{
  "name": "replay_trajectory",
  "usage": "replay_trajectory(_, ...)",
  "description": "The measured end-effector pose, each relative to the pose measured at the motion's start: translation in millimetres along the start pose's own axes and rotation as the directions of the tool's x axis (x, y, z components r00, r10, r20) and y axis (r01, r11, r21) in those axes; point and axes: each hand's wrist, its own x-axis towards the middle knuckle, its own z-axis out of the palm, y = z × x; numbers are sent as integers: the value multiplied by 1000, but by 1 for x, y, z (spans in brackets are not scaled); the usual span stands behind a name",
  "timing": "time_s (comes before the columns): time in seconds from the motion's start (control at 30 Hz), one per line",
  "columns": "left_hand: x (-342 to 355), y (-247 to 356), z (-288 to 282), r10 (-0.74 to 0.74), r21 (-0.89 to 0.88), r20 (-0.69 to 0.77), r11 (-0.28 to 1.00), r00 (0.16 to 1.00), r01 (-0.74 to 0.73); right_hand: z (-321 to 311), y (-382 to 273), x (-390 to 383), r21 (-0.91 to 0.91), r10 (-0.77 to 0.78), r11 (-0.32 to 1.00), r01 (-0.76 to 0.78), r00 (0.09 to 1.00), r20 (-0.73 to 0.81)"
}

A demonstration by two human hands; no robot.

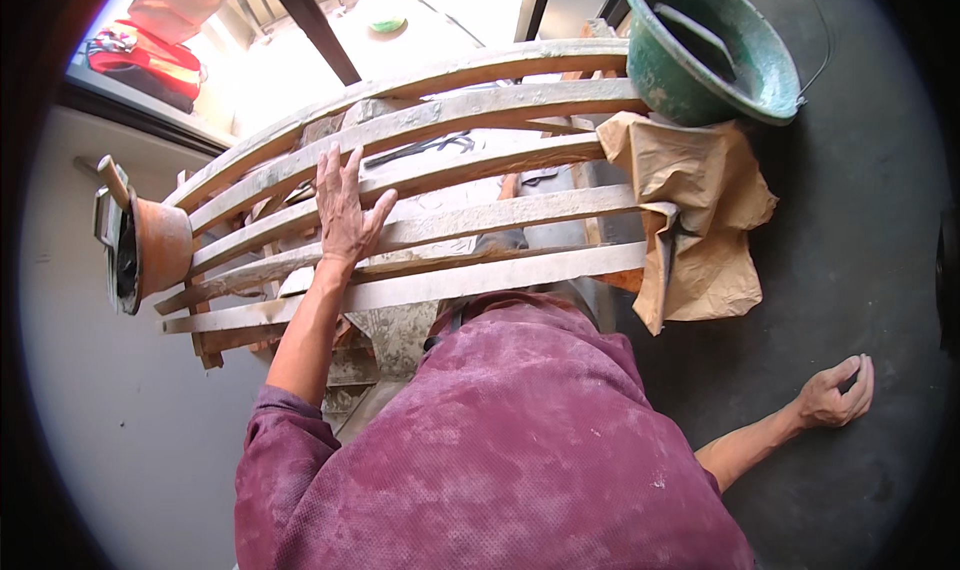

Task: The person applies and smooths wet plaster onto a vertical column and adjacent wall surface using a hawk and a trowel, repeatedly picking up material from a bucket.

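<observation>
Left hand (345, 212) on wooden slats (510, 214); right hand (836, 394) loosely curled.

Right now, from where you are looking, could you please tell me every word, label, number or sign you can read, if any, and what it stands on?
None: no text can be read.
Red item at the upper left: its patterned edge is too blurred to tell for lettering.
Green bucket, orange bucket, brown paper, wooden slats: no readable text.
</observation>
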Motion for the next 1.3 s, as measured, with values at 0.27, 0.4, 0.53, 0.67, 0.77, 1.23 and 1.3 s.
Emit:
replay_trajectory(0.27, 3, 9, -8, -20, 3, 25, 1000, 999, 20, 29, -71, -101, 106, 446, 96, -990, 138, 884)
replay_trajectory(0.4, 2, 4, -6, -33, -6, 7, 999, 999, 33, 30, -77, -40, 337, 373, 349, -874, 460, 805)
replay_trajectory(0.53, 2, -2, -3, -25, 25, 6, 999, 1000, 25, 15, -57, 46, 478, 287, 543, -691, 687, 667)
replay_trajectory(0.67, 6, 0, 1, -28, -37, -16, 999, 999, 28, -9, -15, 97, 485, 370, 665, -567, 815, 446)
replay_trajectory(0.77, 5, -3, 4, -2, -38, -22, 999, 1000, 1, -24, 12, 103, 235, 236, 925, -298, 937, 258)
replay_trajectory(1.23, 1, -7, 10, 13, -54, -25, 998, 1000, -14, -8, 102, 51, -258, 10, 966, -13, 1000, -12)
replay_trajectory(1.3, 4, -9, 10, 0, -20, -16, 1000, 1000, 0, -3, 105, 44, -290, 9, 957, -12, 1000, -11)
